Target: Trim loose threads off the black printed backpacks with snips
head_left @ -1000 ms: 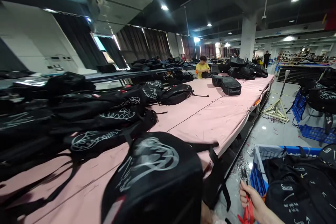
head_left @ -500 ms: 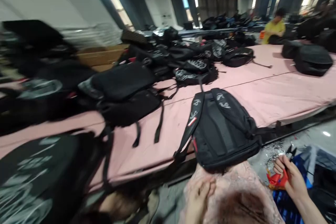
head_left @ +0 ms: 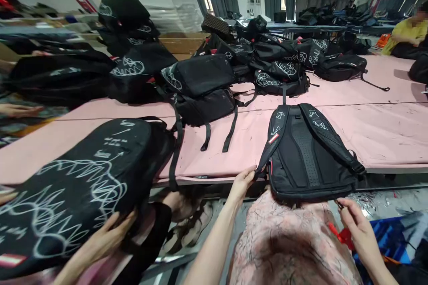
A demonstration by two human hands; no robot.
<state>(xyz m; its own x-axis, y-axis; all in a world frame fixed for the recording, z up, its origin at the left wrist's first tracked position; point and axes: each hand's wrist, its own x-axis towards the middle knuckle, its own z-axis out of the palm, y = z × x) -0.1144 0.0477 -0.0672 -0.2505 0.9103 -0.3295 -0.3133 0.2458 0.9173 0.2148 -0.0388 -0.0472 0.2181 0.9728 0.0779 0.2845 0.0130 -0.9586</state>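
A black backpack (head_left: 309,160) lies at the near edge of the pink-covered table, its padded back panel and shoulder straps facing up. At its lower left side, my left hand (head_left: 242,185) is closed on the lower end of a shoulder strap (head_left: 265,158). My right hand (head_left: 357,223) is just below the bag's bottom right corner, closed around small red-handled scissors (head_left: 344,237). Their dark blades point up toward the bag and are partly hidden by my fingers.
A co-worker's hands (head_left: 103,240) hold a large black backpack (head_left: 100,178) with white line drawings at my left. More black backpacks (head_left: 203,75) are piled across the pink table (head_left: 384,120). Another person in yellow (head_left: 409,31) sits at the far right.
My left hand has moved from my lap up to the backpack's strap. My right hand has brought the scissors left to the bag's bottom corner. The view has turned left.
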